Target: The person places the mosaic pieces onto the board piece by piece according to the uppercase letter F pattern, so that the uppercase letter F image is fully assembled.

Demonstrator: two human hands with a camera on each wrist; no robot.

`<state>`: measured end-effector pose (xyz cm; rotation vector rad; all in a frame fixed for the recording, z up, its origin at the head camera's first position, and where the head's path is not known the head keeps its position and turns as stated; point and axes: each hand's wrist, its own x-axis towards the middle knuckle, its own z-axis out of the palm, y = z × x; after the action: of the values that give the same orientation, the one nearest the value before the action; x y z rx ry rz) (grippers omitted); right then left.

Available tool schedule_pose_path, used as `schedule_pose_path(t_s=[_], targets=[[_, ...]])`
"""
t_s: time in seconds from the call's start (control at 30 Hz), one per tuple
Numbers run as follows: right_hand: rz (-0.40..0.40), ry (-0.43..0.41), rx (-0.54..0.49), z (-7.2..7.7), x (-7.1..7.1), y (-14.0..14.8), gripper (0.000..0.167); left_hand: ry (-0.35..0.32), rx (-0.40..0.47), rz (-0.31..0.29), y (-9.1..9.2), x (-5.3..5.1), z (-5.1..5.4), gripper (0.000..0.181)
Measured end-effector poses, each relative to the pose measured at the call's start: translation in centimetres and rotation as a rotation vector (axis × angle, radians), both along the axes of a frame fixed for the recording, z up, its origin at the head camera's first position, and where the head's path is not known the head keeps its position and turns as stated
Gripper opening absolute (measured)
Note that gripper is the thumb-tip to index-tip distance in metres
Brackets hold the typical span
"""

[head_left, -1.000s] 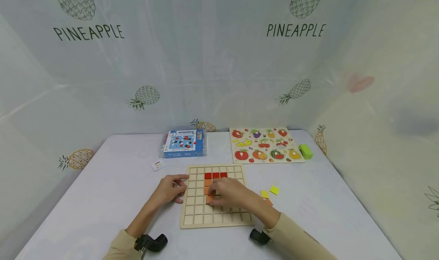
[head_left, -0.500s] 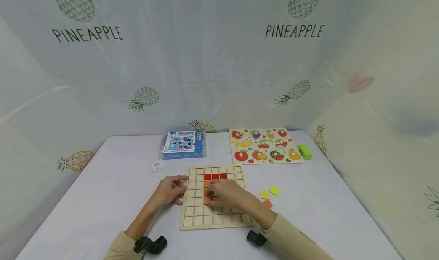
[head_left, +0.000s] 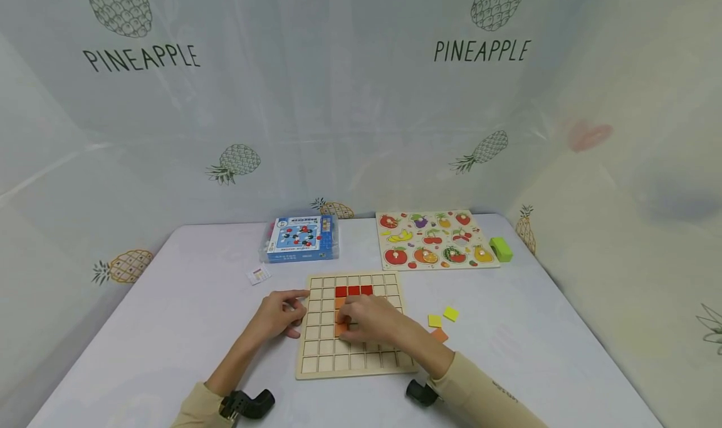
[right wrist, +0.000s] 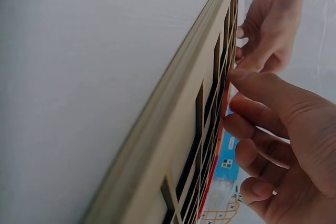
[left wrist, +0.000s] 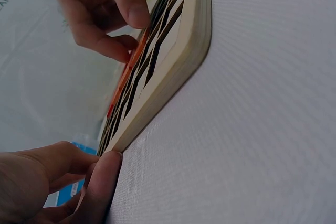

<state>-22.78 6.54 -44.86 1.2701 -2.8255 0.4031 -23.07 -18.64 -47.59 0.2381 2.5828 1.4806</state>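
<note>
A gridded wooden board [head_left: 383,372] lies flat on the table. Three red tiles [head_left: 353,291] form a row near its far side, and a column of orange tiles runs down from the leftmost one. My left hand [head_left: 277,315] grips the board's left edge; the left wrist view shows its thumb against the rim [left wrist: 176,69]. Over the grid, my right hand [head_left: 372,320] pinches the nearest orange tile [head_left: 340,329] at the bottom of that column, partly covering the column. In the right wrist view, the right hand's [right wrist: 294,140] thumb and index finger touch the tile line.
Two yellow tiles [head_left: 434,321] and an orange piece [head_left: 439,335] lie right of the board. Behind stand a blue box [head_left: 301,255], a fruit puzzle board [head_left: 420,266] and a green block [head_left: 501,249]. A small white card [head_left: 258,274] lies at the back left.
Over the last second my right hand has shifted slightly left along with the forearm, staying at the lowest orange tile. My left hand has stayed at the board's edge.
</note>
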Motion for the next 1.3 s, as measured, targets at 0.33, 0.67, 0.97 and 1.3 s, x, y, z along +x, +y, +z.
schedule_pose_path(t_s=[0.33,0.67,0.97,1.3], targets=[[-0.090,-0.064,-0.013,1.4,0.2,2.8,0.024,-0.015,-0.002,0.022,0.1,-0.2,-0.2,0.044],[-0.140,-0.110,-0.053,2.3,0.8,8.6,0.023,-0.005,0.001,0.008,0.1,-0.2,-0.1,0.044],[-0.212,-0.180,-0.044,1.7,1.4,13.1,0.024,-0.010,-0.003,0.011,-0.1,-0.3,-0.3,0.045],[-0.202,-0.213,-0.060,0.9,2.1,15.7,0.026,-0.003,-0.008,0.004,-0.2,-0.3,-0.3,0.044]])
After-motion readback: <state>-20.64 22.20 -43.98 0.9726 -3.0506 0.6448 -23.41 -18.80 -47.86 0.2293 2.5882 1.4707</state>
